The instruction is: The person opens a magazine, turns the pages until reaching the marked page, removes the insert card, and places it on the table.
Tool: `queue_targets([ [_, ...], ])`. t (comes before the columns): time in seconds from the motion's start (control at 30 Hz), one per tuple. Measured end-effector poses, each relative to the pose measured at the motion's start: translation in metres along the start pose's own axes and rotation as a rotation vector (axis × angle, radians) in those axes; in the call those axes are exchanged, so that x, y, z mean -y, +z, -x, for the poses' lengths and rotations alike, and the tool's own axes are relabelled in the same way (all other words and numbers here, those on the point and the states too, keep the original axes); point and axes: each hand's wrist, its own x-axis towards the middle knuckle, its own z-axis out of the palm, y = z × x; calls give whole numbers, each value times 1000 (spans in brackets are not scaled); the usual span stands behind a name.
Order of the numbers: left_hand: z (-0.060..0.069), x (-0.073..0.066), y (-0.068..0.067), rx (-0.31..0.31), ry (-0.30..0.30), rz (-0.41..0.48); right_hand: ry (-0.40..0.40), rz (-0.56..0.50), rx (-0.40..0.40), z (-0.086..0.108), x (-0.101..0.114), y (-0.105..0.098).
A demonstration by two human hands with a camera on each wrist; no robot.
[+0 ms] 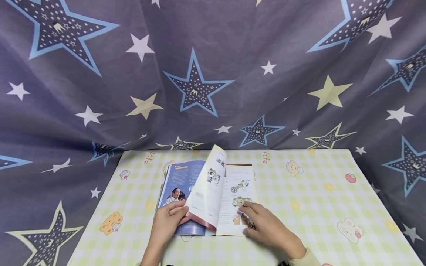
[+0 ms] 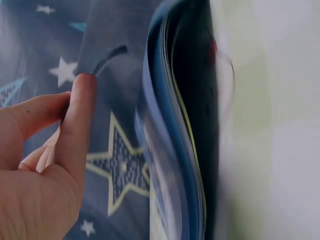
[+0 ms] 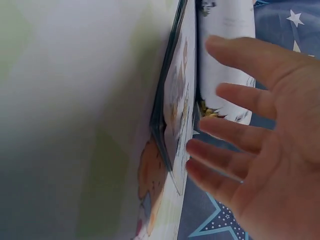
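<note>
An open magazine [image 1: 234,221] lies on the table, its left side showing a blue page [image 1: 189,170] with a photo of a person. One page [image 1: 209,190] stands lifted and curved across the middle. My left hand [image 1: 166,221] pinches that page near its lower left corner; in the left wrist view the left hand [image 2: 55,150] holds the thin sheet between thumb and fingers. Over the right-hand page is my right hand [image 1: 266,225], fingers spread and slightly bent. The right wrist view shows the right hand [image 3: 265,130] holding nothing; whether it touches the paper I cannot tell.
A green-and-white checked tablecloth [image 1: 316,207] with cartoon prints covers the table. Behind it and down both sides hangs a dark curtain [image 1: 253,85] patterned with stars.
</note>
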Motion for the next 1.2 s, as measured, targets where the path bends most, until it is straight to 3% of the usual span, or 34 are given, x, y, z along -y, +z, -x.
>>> queue_targets([
  [0.13,4,3,-20,-71,-43,-53,-12,-2,59,3,-2,0],
  [0.27,9,7,-39,-143,-72,-183,-4,1,99,5,-4,0],
  [0.37,11,11,-51,-181,-111,-192,5,13,105,5,-4,1],
  [0.43,13,15,-58,-195,-134,-152,6,21,98,5,-4,2],
  [0.57,16,20,-69,-235,-159,-193,11,28,86,5,-5,3],
  [0.73,17,25,-72,-299,-181,-267,15,25,87,4,-5,3],
  [0.93,15,28,-69,-355,-157,-363,0,30,85,5,-6,5],
  [1.2,14,25,-66,-390,-117,-386,-46,12,96,5,-12,0],
])
